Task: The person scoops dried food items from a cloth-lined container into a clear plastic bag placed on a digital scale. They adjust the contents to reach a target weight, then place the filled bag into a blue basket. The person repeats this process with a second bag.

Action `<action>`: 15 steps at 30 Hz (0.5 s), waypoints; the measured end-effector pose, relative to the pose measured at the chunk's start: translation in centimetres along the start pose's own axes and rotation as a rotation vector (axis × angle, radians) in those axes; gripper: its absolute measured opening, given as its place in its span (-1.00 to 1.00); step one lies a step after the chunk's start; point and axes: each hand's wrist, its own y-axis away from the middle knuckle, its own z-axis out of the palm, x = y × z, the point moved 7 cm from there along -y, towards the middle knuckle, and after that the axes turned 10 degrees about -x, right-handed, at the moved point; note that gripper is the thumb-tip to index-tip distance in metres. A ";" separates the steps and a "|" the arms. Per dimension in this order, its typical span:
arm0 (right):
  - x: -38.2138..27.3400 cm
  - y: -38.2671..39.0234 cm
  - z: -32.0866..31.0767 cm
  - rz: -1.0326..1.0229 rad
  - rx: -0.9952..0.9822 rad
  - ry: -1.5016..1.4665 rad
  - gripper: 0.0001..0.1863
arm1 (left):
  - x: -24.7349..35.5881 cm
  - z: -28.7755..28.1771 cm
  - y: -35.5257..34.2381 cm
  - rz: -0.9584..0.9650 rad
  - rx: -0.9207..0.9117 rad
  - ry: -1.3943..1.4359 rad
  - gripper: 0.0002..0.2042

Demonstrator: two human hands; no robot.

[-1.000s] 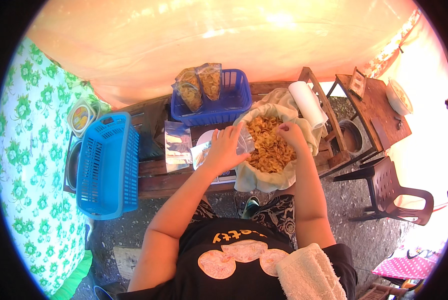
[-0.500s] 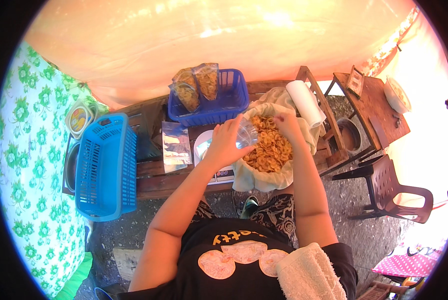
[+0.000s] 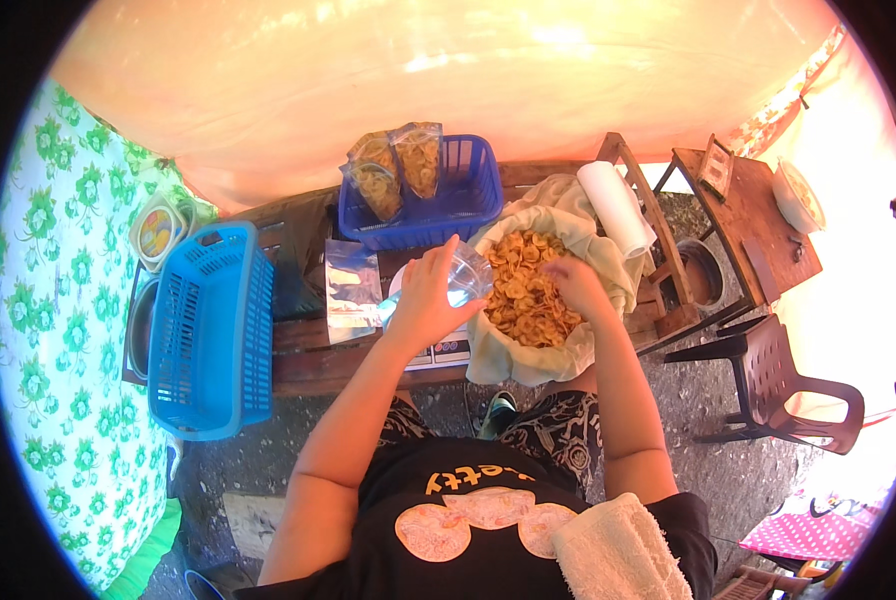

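Observation:
My left hand [image 3: 430, 295] grips a clear plastic pouch [image 3: 470, 272], its mouth turned toward the chips, above a white kitchen scale [image 3: 440, 354] that it partly hides. Thin golden-brown chips [image 3: 534, 312] fill a container lined with pale cloth [image 3: 498, 366]. Over the right side of the heap is my right hand [image 3: 580, 290], its fingers curled in at the chips; whether any are caught between them cannot be made out. Left of the scale lies a flat silver-and-clear pouch [image 3: 353, 292].
A dark blue basket [image 3: 458, 222] at the back holds filled bags of chips [image 3: 418, 165]. To the left stands a light blue basket [image 3: 200, 340]. A white paper roll [image 3: 616, 210] leans beyond the cloth. At right are a brown chair [image 3: 768, 365] and a small wooden table [image 3: 743, 215].
My left hand and the clear pouch have drawn back slightly to the left, away from the chips. My right hand has come nearer, from the heap's far edge toward its middle.

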 end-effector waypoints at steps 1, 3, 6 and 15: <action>0.4 -0.6 -0.9 0.073 0.068 -0.040 -0.66 | 0.1 0.0 0.1 0.014 0.008 -0.001 -0.06; 0.8 -2.1 -2.2 0.164 0.208 -0.109 -0.63 | 0.4 0.0 0.2 0.028 0.003 -0.003 -0.07; -0.5 -3.3 -0.8 0.207 0.286 0.268 -0.51 | 0.6 0.1 0.3 0.026 -0.010 -0.011 -0.07; -0.8 0.3 1.0 -0.046 -0.019 0.068 -0.64 | -0.5 -0.5 1.2 0.001 0.008 -0.003 -0.08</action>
